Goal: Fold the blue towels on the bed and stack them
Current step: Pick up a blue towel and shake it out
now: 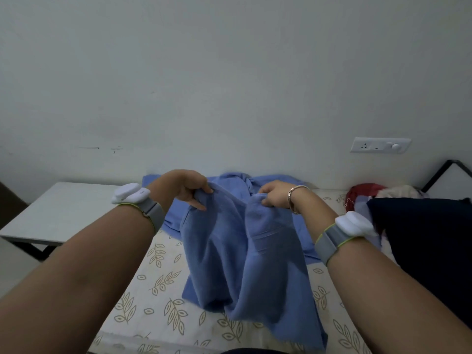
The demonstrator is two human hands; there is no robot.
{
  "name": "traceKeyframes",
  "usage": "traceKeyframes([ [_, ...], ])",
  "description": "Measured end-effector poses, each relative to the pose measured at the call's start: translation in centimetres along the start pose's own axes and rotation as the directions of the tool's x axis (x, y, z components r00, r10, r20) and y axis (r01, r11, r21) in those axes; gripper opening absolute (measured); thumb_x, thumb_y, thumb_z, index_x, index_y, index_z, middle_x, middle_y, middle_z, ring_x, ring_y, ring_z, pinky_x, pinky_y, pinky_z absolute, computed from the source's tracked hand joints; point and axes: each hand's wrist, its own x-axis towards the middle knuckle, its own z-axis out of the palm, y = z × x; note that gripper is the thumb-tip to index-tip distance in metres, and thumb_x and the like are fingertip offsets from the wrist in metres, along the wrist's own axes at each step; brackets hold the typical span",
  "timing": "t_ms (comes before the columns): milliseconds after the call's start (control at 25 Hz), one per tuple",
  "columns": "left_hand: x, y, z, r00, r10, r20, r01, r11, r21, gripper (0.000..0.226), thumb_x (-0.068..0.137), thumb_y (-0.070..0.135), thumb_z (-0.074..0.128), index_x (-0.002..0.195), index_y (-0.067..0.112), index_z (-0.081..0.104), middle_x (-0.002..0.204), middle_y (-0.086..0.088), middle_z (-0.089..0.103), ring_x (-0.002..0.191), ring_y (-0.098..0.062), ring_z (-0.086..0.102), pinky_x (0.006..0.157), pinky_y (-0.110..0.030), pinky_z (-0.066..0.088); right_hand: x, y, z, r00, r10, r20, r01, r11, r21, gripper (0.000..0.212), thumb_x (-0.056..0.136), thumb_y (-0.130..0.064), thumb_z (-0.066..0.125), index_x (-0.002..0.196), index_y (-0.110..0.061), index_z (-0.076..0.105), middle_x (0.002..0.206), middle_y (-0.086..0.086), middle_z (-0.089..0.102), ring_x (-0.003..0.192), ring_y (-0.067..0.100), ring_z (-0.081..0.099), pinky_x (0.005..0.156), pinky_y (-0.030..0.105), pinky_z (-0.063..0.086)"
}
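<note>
A blue towel (pixel 237 264) hangs lifted over the bed (pixel 158 290), its lower end draping onto the leaf-patterned sheet. My left hand (pixel 189 187) pinches its top edge on the left. My right hand (pixel 274 196) grips the top edge on the right, about a hand's width away. More blue towels (pixel 270 181) lie crumpled behind, against the wall, partly hidden by the held one.
A grey side table (pixel 56 210) stands left of the bed. A dark pillow (pixel 429 246) lies on the right side, with red and white clothes (pixel 367 192) behind it. A wall socket plate (pixel 380 145) sits above them.
</note>
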Motion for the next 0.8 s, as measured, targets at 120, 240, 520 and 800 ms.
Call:
traceKeyframes([
  [120, 1.1, 1.5, -0.1, 0.948, 0.164, -0.274, -0.168, 0.986, 0.007, 0.034, 0.093, 0.006, 0.056, 0.127, 0.001, 0.056, 0.122, -0.018, 0.059, 0.103, -0.031, 0.061, 0.084, -0.041, 0.059, 1.1, 4.4, -1.7, 0.896, 0.248, -0.367, -0.200, 0.966, 0.165, 0.024, 0.089, -0.017, 0.057, 0.108, -0.013, 0.071, 0.105, 0.011, 0.068, 0.098, 0.026, 0.064, 0.088, 0.034, 0.050],
  [240, 0.7, 4.9, -3.1, 0.705, 0.323, -0.632, -0.387, 0.921, 0.039, 0.027, 0.091, 0.018, 0.055, 0.112, 0.005, 0.067, 0.104, -0.017, 0.063, 0.100, -0.030, 0.065, 0.078, -0.035, 0.052, 0.1, 6.1, -6.6, 0.578, 0.392, -0.715, -0.220, 0.919, 0.326, 0.028, 0.082, -0.015, 0.054, 0.106, -0.018, 0.066, 0.113, 0.015, 0.068, 0.105, 0.038, 0.064, 0.086, 0.038, 0.050],
  [520, -6.3, 10.6, -12.7, 0.060, 0.262, -0.963, -0.791, 0.602, 0.114, 0.019, 0.087, 0.010, 0.043, 0.091, 0.020, 0.059, 0.091, 0.004, 0.060, 0.083, -0.011, 0.053, 0.073, -0.013, 0.042, -2.6, 3.2, -16.7, 0.001, 0.424, -0.906, 0.054, 0.904, 0.424, 0.035, 0.087, -0.011, 0.039, 0.113, -0.022, 0.060, 0.117, 0.005, 0.065, 0.113, 0.034, 0.055, 0.090, 0.038, 0.041],
  [800, -2.7, 2.1, -12.8, 0.048, 0.296, -0.954, -0.678, 0.711, 0.186, 0.022, 0.086, 0.010, 0.043, 0.095, 0.013, 0.063, 0.096, -0.011, 0.066, 0.090, -0.023, 0.057, 0.080, -0.027, 0.045, -1.6, 7.5, -9.2, 0.099, 0.512, -0.853, -0.094, 0.858, 0.505, 0.031, 0.085, -0.011, 0.043, 0.110, -0.019, 0.060, 0.115, 0.014, 0.061, 0.107, 0.040, 0.055, 0.090, 0.045, 0.039],
])
